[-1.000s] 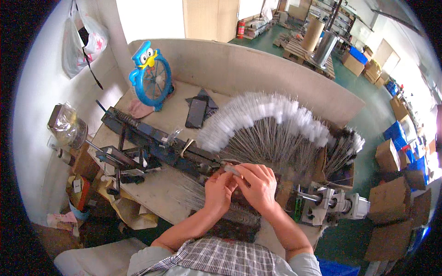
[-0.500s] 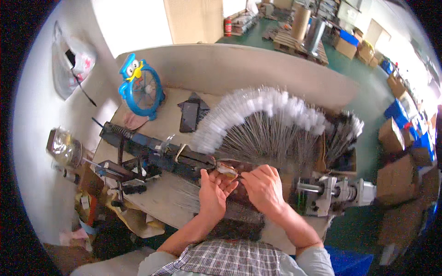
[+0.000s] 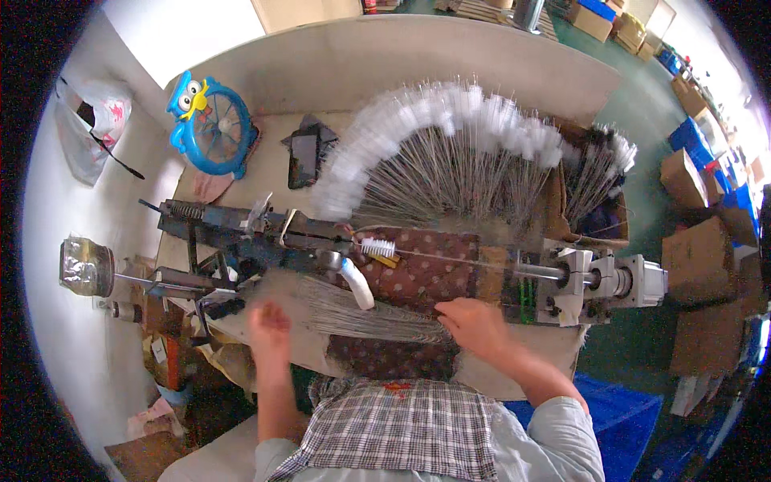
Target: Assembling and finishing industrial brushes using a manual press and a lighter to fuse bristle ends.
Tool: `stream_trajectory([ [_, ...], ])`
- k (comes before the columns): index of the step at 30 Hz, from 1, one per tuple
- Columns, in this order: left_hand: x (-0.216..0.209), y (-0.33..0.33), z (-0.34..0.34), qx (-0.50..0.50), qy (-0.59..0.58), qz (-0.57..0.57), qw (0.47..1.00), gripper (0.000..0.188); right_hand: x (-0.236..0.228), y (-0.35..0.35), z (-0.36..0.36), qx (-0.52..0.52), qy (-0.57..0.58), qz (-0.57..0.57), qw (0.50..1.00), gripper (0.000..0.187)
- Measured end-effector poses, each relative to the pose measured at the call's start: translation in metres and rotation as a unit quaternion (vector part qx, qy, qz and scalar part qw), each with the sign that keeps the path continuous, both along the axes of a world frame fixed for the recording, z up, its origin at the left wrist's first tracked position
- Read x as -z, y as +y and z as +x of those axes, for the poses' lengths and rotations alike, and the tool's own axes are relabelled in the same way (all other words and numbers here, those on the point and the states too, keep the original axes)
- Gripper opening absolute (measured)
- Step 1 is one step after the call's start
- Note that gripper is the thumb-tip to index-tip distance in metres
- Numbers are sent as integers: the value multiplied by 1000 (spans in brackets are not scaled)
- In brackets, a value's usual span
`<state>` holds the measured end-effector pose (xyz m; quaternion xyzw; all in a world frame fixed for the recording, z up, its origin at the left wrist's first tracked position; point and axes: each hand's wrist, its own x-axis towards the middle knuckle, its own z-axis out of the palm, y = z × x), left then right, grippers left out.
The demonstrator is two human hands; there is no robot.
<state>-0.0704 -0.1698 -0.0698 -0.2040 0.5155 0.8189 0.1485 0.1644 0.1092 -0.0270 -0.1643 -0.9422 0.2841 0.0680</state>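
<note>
My right hand (image 3: 475, 328) is at the right ends of a bundle of thin metal wires (image 3: 377, 320) lying along the bench. Its thumb and fingers are pressed together; whatever is between them is too small to make out. Motion blurs my left hand (image 3: 271, 325), which is beside the left side of the bundle, below the dark metal machine (image 3: 241, 233). A small white-bristled brush (image 3: 377, 247) sits at that machine's right end, its thin wire stem reaching right to a motor-driven spindle (image 3: 546, 271). A white-handled lever (image 3: 356, 283) stands just below the brush.
Many finished white brushes (image 3: 450, 120) fan out at the back, with more in a cardboard box (image 3: 598, 225) on the right. A blue bird-shaped fan (image 3: 213, 128) and a phone (image 3: 304, 159) are at the back left. A raised panel (image 3: 321, 60) borders the bench's far side.
My hands have separated: the left moved left and down, the right slightly toward the wire ends. The brush now shows uncovered at the machine. The view has tilted downward.
</note>
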Motion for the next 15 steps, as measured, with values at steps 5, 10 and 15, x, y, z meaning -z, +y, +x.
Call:
stream_trajectory([
  [5,0,-104,-50,-104,131,-33,985,23,11,0,5,-7,-111,33,993,16],
  [10,46,-214,-108,-83,75,-54,992,17,-13,14,10,-9,-127,38,991,18],
  [15,75,-165,-65,-75,123,-170,975,25,-8,16,19,-33,-167,39,985,23],
])
